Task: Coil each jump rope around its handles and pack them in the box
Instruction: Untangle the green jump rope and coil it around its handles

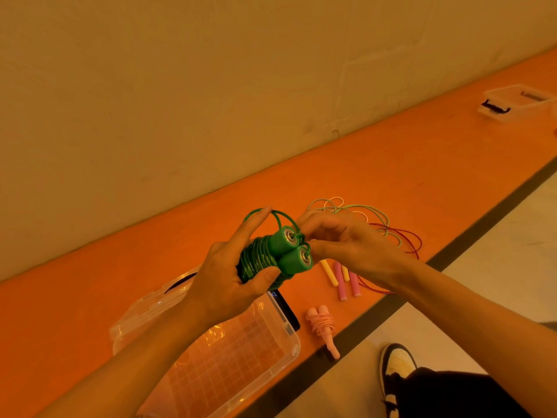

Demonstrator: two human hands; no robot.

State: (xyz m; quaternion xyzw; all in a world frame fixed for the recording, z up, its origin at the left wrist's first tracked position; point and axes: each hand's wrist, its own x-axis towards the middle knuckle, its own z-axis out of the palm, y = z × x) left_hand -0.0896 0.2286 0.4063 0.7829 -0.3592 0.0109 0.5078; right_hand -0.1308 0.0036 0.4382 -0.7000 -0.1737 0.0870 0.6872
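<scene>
My left hand (224, 282) grips the green jump rope (280, 251): two green handles side by side with the cord wound around them. A loose loop of green cord arches over the handle ends. My right hand (340, 242) pinches that cord right at the handle ends. Below my hands lies the clear plastic box (283, 351), open, on the orange floor. A pink jump rope (322, 327), coiled around its handles, lies to the right of the box. Loose yellow and pink handles (342, 279) with tangled thin cords (355, 212) lie beyond it.
A second clear box with black clips (512, 105) sits far right by the wall. A dark phone (287, 310) lies by the near box's corner. A black and white shoe (398, 369) rests on the pale floor, past a dark stripe (470, 236).
</scene>
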